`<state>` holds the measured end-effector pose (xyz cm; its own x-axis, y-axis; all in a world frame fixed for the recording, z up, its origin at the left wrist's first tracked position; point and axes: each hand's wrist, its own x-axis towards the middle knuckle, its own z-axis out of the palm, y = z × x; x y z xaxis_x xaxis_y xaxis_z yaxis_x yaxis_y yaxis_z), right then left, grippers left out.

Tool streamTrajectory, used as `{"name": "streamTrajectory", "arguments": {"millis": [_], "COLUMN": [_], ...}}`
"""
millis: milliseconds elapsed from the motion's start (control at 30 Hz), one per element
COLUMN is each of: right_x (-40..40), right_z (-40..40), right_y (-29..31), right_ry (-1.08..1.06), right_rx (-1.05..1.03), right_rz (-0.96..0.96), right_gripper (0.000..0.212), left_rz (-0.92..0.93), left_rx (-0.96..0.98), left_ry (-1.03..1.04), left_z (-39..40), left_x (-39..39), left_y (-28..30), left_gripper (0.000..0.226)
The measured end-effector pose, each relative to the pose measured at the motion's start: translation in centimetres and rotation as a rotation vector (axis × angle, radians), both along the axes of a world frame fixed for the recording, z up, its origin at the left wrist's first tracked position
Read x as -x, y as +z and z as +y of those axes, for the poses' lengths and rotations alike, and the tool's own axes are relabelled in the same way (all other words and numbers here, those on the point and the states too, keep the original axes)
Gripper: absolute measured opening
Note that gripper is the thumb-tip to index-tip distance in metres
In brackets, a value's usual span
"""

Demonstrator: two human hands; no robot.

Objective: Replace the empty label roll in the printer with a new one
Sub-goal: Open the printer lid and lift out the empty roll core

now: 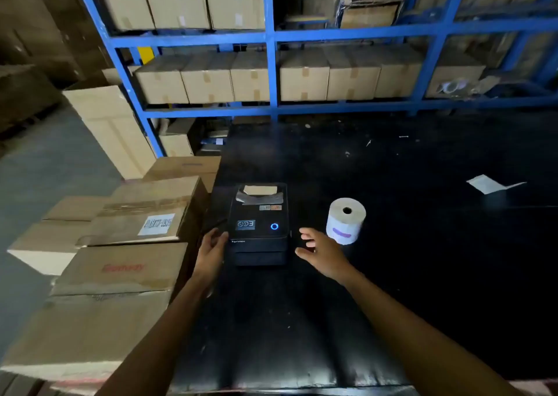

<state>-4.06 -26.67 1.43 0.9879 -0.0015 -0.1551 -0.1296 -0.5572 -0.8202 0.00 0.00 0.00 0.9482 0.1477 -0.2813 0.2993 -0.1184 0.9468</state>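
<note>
while the lid was shut, the left hand (213, 246) was laid against the left side of the printer (259, 225), fingers straight, touching but not gripping. the right hand (317, 249) was held just off the right side, fingers spread and loose, holding nothing. both forearms were stretched forward over the table (422, 244). the lid was probably best opened by pressing both side latches together. the new roll (345, 221) was stood on end near the right hand.

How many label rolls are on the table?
1. The label roll stands on end on the black table, right of the printer. Any roll inside the closed printer is hidden.
</note>
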Motion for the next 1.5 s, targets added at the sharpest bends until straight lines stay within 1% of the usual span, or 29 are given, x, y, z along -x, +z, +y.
{"name": "streamTrajectory", "arguments": {"millis": [133, 200, 333, 433, 567, 600, 667, 733, 867, 1033, 1100, 1300, 1500], "right_x": [-1.8, -2.2, -3.2, -4.1, -4.5, -4.5, -4.4, -4.4, -4.6, -5.3, -5.6, -6.3, -6.2], "right_z": [1.6, 2.0, 3.1, 3.7, 4.3, 4.5, 4.9, 5.2, 5.2, 5.1, 4.9, 4.7, 4.8], "right_y": [-2.3, -3.6, -5.9, -7.2, -8.9, -9.1, -9.3, -9.4, -9.8, -10.2, -10.3, -10.7, -10.1], "right_ry": [-0.073, -0.093, -0.119, -0.144, -0.207, -0.229, -0.265, -0.282, -0.265, -0.263, -0.259, -0.260, -0.241], "right_rx": [-0.006, -0.011, -0.072, -0.115, -0.131, -0.135, -0.137, -0.116, -0.076, -0.066, -0.027, 0.018, 0.027], "right_rz": [0.121, 0.159, 0.162, 0.136, 0.095, 0.091, 0.065, 0.037, -0.005, 0.004, -0.005, -0.005, -0.017], "right_gripper": [0.074, 0.080, 0.087, 0.088, 0.082, 0.080, 0.071, 0.065, 0.059, 0.061, 0.061, 0.065, 0.063], "left_rz": [0.149, 0.195, 0.250, 0.265, 0.214, 0.203, 0.152, 0.113, 0.075, 0.052, 0.039, 0.008, -0.015], "left_rx": [0.094, 0.144, 0.174, 0.208, 0.238, 0.230, 0.147, 0.066, 0.003, -0.115, -0.156, -0.180, -0.234], "left_ry": [-0.123, -0.162, -0.190, -0.181, -0.192, -0.213, -0.290, -0.347, -0.391, -0.342, -0.345, -0.334, -0.359], "left_z": [0.6, 0.5, 0.6, 0.5, 0.3, 0.4, 0.9, 1.1, 1.1, 0.8, 0.8, 1.0, 1.0], "left_x": [-1.9, -2.1, -3.1, -3.4, -3.2, -3.2, -3.3, -3.6, -4.3, -5.3, -5.8, -6.1, -6.2], "left_y": [-1.0, -1.4, -2.9, -3.8, -4.2, -4.3, -4.6, -5.5, -6.5, -7.5, -7.6, -7.7, -7.3], "left_gripper": [0.064, 0.069, 0.082, 0.080, 0.068, 0.066, 0.067, 0.070, 0.084, 0.093, 0.095, 0.091, 0.093]}}
